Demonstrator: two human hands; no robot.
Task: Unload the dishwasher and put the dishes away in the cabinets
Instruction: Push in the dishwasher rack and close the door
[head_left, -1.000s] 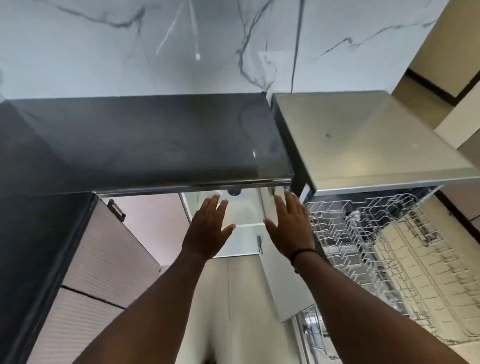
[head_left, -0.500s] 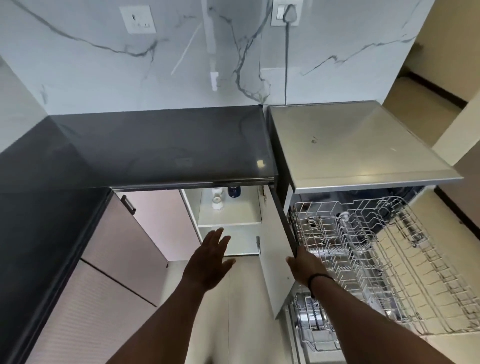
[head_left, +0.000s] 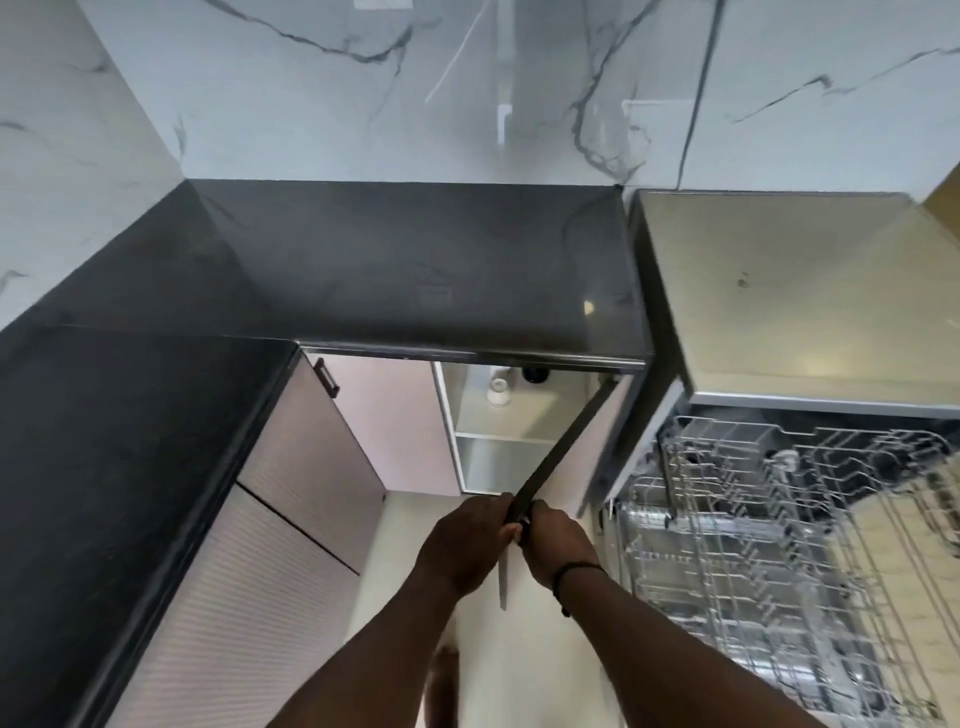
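1. Change vs a second ago: both hands, then flat and spread in front of the open cabinet, are now brought together on the front edge of the pale cabinet door with the dark top edge (head_left: 558, 457), lower centre of the frame.
2. Left hand (head_left: 467, 545): fingers curled round the door edge from the left side, grasping it. Right hand (head_left: 553, 540), black band at the wrist: fingers clenched on the same edge from the right. Nothing else is held by either hand.
3. The door is seen part-way swung, angled between the cabinet opening and the dishwasher; half a second ago it stood wider, held by the right hand only.
4. White cabinet interior with shelf (head_left: 506, 436), centre: a small white cup-like item (head_left: 498, 392) and a dark round item (head_left: 535, 373) are on the upper shelf; lower shelf contents cannot be told.
5. Silver wire dishwasher rack (head_left: 779, 519), pulled out at right of the frame: no dishes can be made out in the upper rack. Something metallic glints in the lower rack; unclear what.
6. Glossy black table top (head_left: 415, 270), centre, beside the steel-grey dishwasher top (head_left: 805, 291).
7. Judgement: the cabinet is probably being closed, so this put-away stage looks near done; the lower rack should be checked.
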